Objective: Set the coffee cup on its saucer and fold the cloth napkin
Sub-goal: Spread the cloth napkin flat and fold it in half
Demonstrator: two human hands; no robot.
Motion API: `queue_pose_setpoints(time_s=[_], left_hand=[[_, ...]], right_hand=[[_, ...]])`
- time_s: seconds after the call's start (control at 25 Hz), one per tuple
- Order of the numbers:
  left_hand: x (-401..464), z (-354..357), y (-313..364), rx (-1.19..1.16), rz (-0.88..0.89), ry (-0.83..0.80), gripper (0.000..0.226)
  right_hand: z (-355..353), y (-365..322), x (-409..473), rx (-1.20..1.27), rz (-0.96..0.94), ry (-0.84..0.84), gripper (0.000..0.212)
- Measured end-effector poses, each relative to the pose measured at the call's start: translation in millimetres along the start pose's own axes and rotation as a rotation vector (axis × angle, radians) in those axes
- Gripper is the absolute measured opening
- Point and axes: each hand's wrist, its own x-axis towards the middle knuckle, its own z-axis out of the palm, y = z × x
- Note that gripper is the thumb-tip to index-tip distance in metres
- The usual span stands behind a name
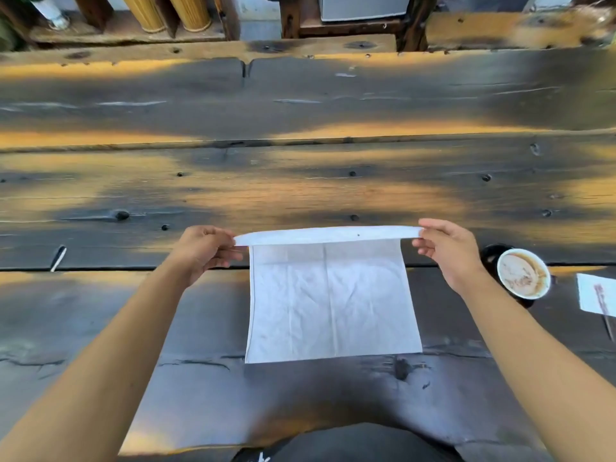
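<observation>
Dark, scorched plank desk carries your white cloth napkin; your left hand and right hand pinch its raised far corners. White coffee cup sits on its black saucer just right. No legible writing.

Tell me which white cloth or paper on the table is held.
The cloth napkin in front: both hands pinch its far edge. The stained paper at far right lies untouched.

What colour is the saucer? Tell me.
Black, the saucer under the cup; head view.
</observation>
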Motion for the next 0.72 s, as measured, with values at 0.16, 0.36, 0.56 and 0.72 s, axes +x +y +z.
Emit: queue_pose_setpoints(time_s=[0.16, 0.36, 0.56, 0.72], left_hand=[[-21.2, -0.3, -56.0, 0.079, -0.138, -0.062, 0.009], [-43.4, 2.1, -113.7, 0.1, -0.254, -0.097, 0.003], [-59.2, 8.3, -152.7, 0.033, -0.309, -0.032, 0.003], [-59.9, 13.8, -182.4, 0.07, -0.322, -0.005, 0.006]], right_hand=[[-25.1, 41.8, -28.3, -0.049, 0.095, -0.016, 0.029], [-44.0, 91.5, -63.6, -0.129, 0.217, 0.011, 0.03], [-52.8, 124.9, -82.6, -0.276, 0.281, 0.041, 0.027], [-50.0, 139.2, -88.2, -0.388, 0.284, 0.051, 0.025]])
